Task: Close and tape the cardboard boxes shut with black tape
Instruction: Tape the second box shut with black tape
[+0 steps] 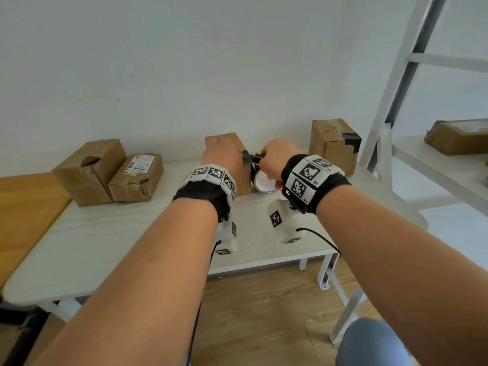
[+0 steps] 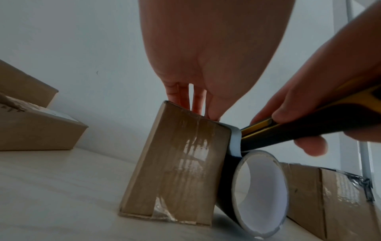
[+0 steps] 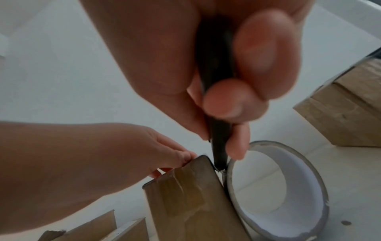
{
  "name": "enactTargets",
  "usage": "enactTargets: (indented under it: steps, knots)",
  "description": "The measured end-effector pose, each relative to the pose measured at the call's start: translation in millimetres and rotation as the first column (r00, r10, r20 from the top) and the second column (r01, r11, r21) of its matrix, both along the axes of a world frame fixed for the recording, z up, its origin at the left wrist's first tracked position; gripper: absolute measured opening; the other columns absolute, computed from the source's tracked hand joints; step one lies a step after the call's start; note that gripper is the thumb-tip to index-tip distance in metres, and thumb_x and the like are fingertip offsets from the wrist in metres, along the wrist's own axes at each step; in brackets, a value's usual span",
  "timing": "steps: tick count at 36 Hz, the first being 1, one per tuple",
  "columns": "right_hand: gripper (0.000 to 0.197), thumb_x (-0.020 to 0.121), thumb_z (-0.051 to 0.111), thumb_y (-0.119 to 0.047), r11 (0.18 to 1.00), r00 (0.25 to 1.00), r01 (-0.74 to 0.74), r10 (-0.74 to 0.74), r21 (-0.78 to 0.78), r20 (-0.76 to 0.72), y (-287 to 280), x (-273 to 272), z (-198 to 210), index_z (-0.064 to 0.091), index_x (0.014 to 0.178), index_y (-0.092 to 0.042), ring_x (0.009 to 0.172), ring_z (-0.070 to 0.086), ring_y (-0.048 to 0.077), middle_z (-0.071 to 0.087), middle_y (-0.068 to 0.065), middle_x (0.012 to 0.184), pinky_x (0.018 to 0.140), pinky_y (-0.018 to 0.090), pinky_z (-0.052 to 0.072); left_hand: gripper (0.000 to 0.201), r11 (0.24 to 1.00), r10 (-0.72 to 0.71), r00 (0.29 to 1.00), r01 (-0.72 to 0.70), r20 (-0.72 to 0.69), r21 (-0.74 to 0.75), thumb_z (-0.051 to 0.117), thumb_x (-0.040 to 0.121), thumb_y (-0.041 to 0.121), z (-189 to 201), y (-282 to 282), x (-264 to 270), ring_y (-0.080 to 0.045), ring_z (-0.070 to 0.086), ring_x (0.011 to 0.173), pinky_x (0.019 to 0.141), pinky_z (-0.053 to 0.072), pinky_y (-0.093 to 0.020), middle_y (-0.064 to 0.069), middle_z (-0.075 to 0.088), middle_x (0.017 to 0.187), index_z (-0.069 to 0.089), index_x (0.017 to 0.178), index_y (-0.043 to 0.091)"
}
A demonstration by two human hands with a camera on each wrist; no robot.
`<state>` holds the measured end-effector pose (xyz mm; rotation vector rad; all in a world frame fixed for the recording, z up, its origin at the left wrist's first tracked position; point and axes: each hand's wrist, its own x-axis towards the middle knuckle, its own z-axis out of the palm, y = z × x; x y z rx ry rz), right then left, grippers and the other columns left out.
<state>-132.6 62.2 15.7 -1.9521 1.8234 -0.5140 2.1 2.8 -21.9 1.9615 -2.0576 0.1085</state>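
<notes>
The white table (image 1: pixel 111 249) carries four cardboard boxes: two at far left (image 1: pixel 105 173) show no black tape, the far right box (image 1: pixel 334 145) already wears a black strip, so roughly half seems left. The middle box (image 2: pixel 177 163) stands upright under the flat, straight-fingered left hand (image 1: pixel 220 154). Just beside it on the right leans the black tape roll (image 2: pixel 259 194). The right hand (image 1: pixel 277 159) is clamped on a yellow-black utility knife (image 2: pixel 299 128), apparently cutting the strip

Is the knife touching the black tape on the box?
Touching. The left wrist view shows the knife tip pressed against the black tape at the box corner.
</notes>
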Motion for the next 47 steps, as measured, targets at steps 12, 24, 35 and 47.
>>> enactTargets:
  steps: [12, 24, 35, 47]
  knots:
    - [0.028, 0.090, 0.043, -0.006, 0.999, 1.000, 0.030, -0.030, 0.040, 0.001, -2, 7, 8, 0.064, 0.107, -0.001, 0.055, 0.050, 0.021, 0.062, 0.011, 0.085, 0.054, 0.028, 0.043, 0.029, 0.999, -0.010, 0.999, 0.008, 0.034, 0.047, 0.040, 0.096, 0.024, 2, 0, 0, -0.029, 0.040, 0.122, 0.078, 0.036, -0.031, -0.010, 0.051, 0.122, 0.065, 0.106, 0.014]
    - [0.027, 0.092, 0.044, -0.009, 0.996, 0.998, 0.020, -0.026, 0.093, 0.062, 0, -3, 8, 0.064, 0.108, -0.001, 0.047, 0.054, 0.021, 0.065, 0.014, 0.077, 0.063, 0.033, 0.051, 0.029, 0.998, 0.002, 0.998, -0.006, 0.068, 0.064, 0.043, 0.095, 0.021, 7, 9, -3, -0.029, 0.034, 0.128, 0.089, 0.041, -0.036, -0.009, 0.049, 0.124, 0.065, 0.111, 0.013]
    - [0.035, 0.086, 0.042, -0.005, 0.993, 0.996, 0.008, -0.018, 0.114, 0.085, 10, -15, 10, 0.063, 0.114, 0.000, 0.042, 0.055, 0.025, 0.070, 0.017, 0.076, 0.052, 0.029, 0.048, 0.028, 0.997, 0.030, 0.997, -0.036, 0.074, 0.073, 0.041, 0.096, 0.018, 8, 11, -6, -0.029, 0.035, 0.127, 0.091, 0.040, -0.036, -0.009, 0.049, 0.125, 0.065, 0.108, 0.011]
    - [0.033, 0.092, 0.045, -0.008, 0.989, 0.996, -0.008, -0.005, 0.149, 0.085, 26, -25, 13, 0.059, 0.121, -0.001, 0.041, 0.051, 0.019, 0.068, 0.017, 0.080, 0.048, 0.026, 0.043, 0.030, 0.989, 0.049, 0.987, -0.069, 0.153, 0.134, 0.042, 0.095, 0.017, 11, 13, -8, -0.030, 0.033, 0.129, 0.090, 0.040, -0.037, -0.012, 0.047, 0.128, 0.057, 0.121, 0.011]
